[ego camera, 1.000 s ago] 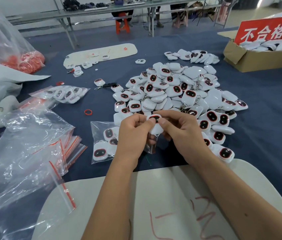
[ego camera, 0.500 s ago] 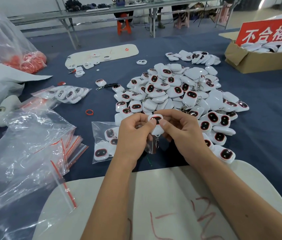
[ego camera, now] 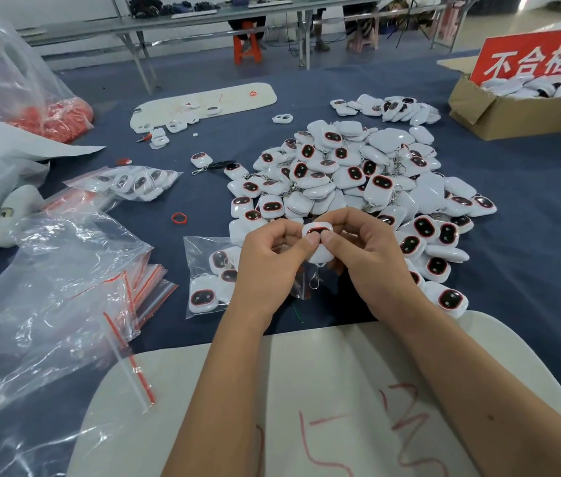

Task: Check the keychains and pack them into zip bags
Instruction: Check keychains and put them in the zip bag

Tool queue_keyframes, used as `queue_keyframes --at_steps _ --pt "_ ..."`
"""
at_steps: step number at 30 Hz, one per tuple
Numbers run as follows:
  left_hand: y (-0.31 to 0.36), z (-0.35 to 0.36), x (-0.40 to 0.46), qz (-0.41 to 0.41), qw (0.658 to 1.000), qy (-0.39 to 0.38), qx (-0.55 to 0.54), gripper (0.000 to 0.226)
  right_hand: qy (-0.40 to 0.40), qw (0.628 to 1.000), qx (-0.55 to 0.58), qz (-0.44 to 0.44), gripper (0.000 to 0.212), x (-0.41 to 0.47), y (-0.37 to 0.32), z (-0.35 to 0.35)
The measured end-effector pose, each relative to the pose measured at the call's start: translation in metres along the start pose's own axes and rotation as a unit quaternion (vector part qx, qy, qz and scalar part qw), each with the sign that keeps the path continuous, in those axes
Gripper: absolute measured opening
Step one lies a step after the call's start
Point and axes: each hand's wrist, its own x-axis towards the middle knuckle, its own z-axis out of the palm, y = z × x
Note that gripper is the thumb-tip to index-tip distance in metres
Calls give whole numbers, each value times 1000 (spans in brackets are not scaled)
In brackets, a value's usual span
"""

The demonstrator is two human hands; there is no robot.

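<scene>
head: keychain [ego camera: 318, 244] pinched between both hands.

One view only: head-worn wide-angle camera, looking forward and down over the blue surface [ego camera: 513, 235]. Close range; both forearms enter from the bottom edge, hands meet near frame centre. Far end of the surface runs to the top of the frame, with table legs and floor beyond. Edges bow from lens distortion.
</scene>
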Motion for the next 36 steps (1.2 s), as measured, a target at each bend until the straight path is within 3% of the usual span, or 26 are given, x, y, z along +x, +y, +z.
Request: queue_keyframes --at_steps 3,9,20,23,26,29,32,34,36 --pt "-1 0 0 3 1000 8 9 9 6 1000 -10 -6 16 0 0 1" --pt "2 3 3 20 994 103 -12 8 -40 999 -29 -2 23 1 2 4" --pt "9 2 0 21 996 81 36 12 -18 1000 7 11 16 0 1 1" --pt "11 8 -1 -16 984 178 13 29 11 1000 11 18 14 1 2 1" --pt "8 7 -2 -3 955 263 139 26 20 1000 6 24 11 1 2 1" --pt "11 10 -5 -6 936 234 264 23 31 999 3 33 13 1 1 2" --pt "14 15 -7 -17 909 196 367 36 42 998 1 42 18 2 0 2" --pt "13 15 -7 -20 899 187 396 39 50 998 0 36 16 2 1 2" --pt "13 11 -8 -11 909 185 374 23 44 999 -16 26 15 2 2 2"
